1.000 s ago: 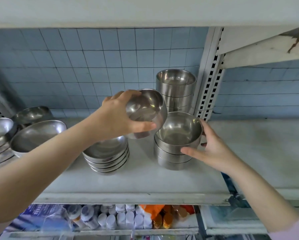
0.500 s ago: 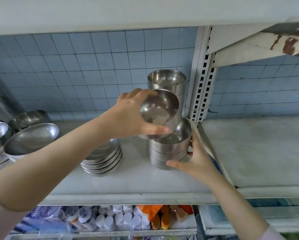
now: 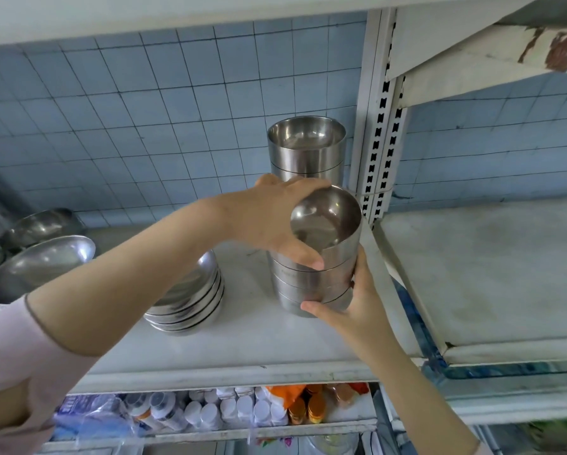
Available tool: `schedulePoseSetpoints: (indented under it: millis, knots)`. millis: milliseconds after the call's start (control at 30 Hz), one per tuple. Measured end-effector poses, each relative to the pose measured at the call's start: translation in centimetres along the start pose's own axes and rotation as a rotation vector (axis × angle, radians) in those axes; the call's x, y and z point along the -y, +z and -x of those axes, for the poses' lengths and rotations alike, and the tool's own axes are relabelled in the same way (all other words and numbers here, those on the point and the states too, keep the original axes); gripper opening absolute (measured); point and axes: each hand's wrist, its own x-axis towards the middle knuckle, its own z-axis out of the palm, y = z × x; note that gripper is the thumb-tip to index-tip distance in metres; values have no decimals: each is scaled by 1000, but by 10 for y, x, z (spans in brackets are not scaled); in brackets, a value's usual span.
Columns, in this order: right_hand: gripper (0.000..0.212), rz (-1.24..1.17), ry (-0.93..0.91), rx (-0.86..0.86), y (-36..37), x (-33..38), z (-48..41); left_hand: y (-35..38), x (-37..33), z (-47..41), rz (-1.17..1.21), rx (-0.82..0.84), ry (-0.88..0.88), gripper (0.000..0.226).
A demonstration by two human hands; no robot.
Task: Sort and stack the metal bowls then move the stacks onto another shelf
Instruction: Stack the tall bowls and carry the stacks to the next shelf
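A bowl (image 3: 328, 221) sits tilted atop a stack of bowls (image 3: 308, 284) on the white shelf (image 3: 259, 339), the left hand (image 3: 275, 218) curled round its rim from 9 o'clock. The right hand (image 3: 351, 307) grips the stack's base at 5 o'clock; a taller stack (image 3: 306, 149) stands at 12, shallow dishes (image 3: 190, 303) at 9.

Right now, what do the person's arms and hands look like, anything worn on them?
The left hand and right hand are bare: no gloves, rings or watch visible. The left arm has a pale pink sleeve with a darker hem; the right forearm shows bare.
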Motion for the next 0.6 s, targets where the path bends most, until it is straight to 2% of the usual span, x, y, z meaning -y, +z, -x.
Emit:
schedulePoseSetpoints:
  millis: [267,367,433,500,600]
  knots:
    - [114,44,29,4,0,0,-1,-4,5,-12,-78,70,31,109]
    - [121,49,64,28,-1,3,-2,1,8,-12,-80,59,28,111]
    - [131,-18,106,63,-5,15,-1,6,9,-8,-14,57,14,112]
    - [128,-55,87,58,-14,33,-3,11,13,-1,79,42,9,114]
    - [120,94,6,-2,-29,67,-9,11,28,13,120,-5,4,116]
